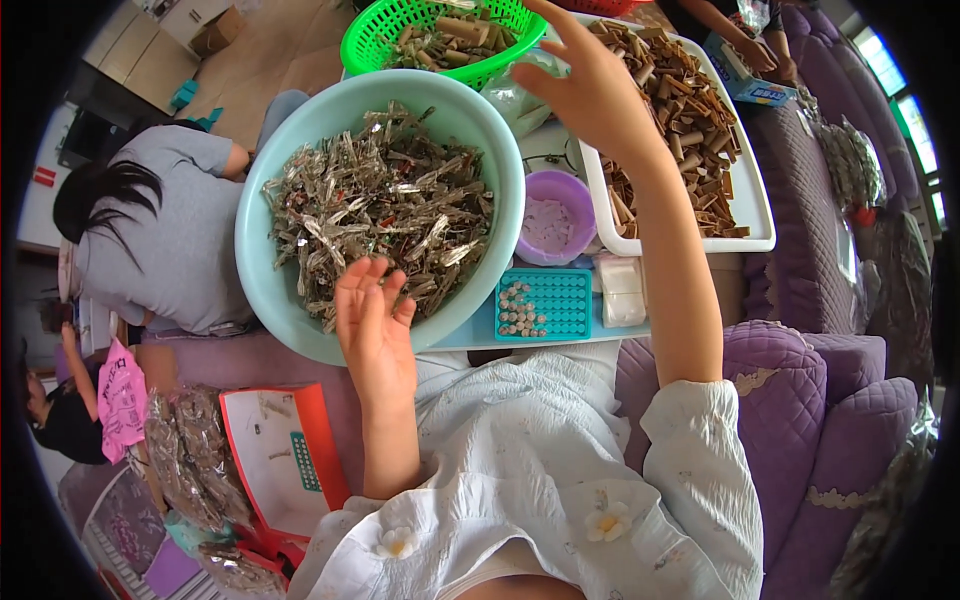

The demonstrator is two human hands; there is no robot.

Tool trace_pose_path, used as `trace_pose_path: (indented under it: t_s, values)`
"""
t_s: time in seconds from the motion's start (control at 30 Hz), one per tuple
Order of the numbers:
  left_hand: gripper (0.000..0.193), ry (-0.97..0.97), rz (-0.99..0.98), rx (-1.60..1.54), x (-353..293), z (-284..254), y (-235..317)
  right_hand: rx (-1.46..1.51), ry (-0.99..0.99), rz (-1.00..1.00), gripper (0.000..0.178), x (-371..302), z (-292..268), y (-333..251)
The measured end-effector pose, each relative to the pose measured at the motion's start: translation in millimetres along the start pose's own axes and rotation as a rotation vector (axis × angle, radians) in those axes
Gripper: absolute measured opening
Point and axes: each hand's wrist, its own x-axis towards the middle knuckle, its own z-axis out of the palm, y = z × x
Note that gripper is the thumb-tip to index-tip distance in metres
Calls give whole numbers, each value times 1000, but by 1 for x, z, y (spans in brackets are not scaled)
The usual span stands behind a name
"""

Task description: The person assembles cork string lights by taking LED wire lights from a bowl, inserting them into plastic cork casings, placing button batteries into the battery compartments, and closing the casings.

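Observation:
My left hand (375, 335) is at the near rim of a big pale green basin (505, 190), palm up, its fingers loosely curled and apart, with nothing visible in them. A heap of small clear-wrapped packets (385, 205) fills the basin. Stretched far forward, my right hand (592, 85) hangs between a bright green basket (350, 50) and a white tray (765, 240). Its thumb and fingers are spread, and some fingertips reach the top edge of the picture. Brown bark-like pieces (690, 120) fill the tray; similar rolled pieces (465, 40) lie in the basket.
Close to me are a purple bowl (586, 215) with white bits, a teal gridded tray (570, 305) with small round balls, and a white packet stack (622, 290). A red-and-white box (270, 470) stands left. People sit at left (170, 220) and far right (745, 40).

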Motion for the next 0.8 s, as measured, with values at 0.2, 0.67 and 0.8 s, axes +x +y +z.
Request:
trace_pose_path:
  t_s: [0.2, 0.67, 0.8]
  values:
    - [21, -88, -46, 31, -4, -14, -2, -96, 453, 93, 28, -30, -42, 130]
    - [16, -140, -53, 27, 3, -15, -5, -773, -293, 473, 24, -108, -98, 219]
    - [14, -147, -57, 66, 6, -19, 4, -659, -191, 272, 17, -110, -94, 215]
